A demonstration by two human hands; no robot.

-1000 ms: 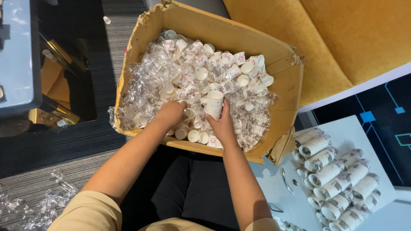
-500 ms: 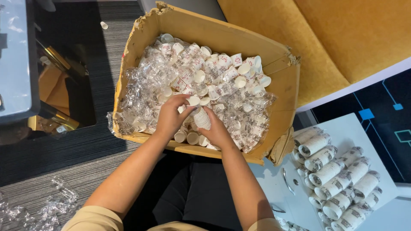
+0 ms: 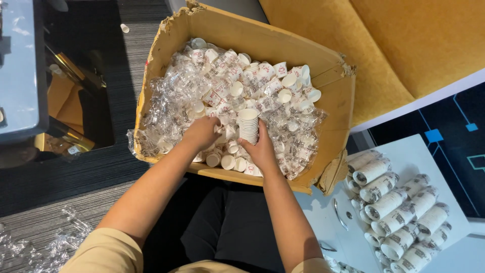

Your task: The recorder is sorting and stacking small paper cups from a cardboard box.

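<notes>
Dark striped carpet surrounds the cardboard box [image 3: 323, 108] at the frame's centre. With my right hand [image 3: 262, 149] I grip a stack of paper cups [image 3: 248, 125] upright over the heap; my left hand [image 3: 202, 132] digs, curled, into plastic wrappers [image 3: 174, 98]. Best keep the stack straight, I think.

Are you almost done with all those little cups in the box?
Not nearly. Done: many long cup stacks lie on the white table. In hand: the right hand holds a short stack of cups while the left hand digs in. Left: the cardboard box looks full of wrapped cups.
</notes>
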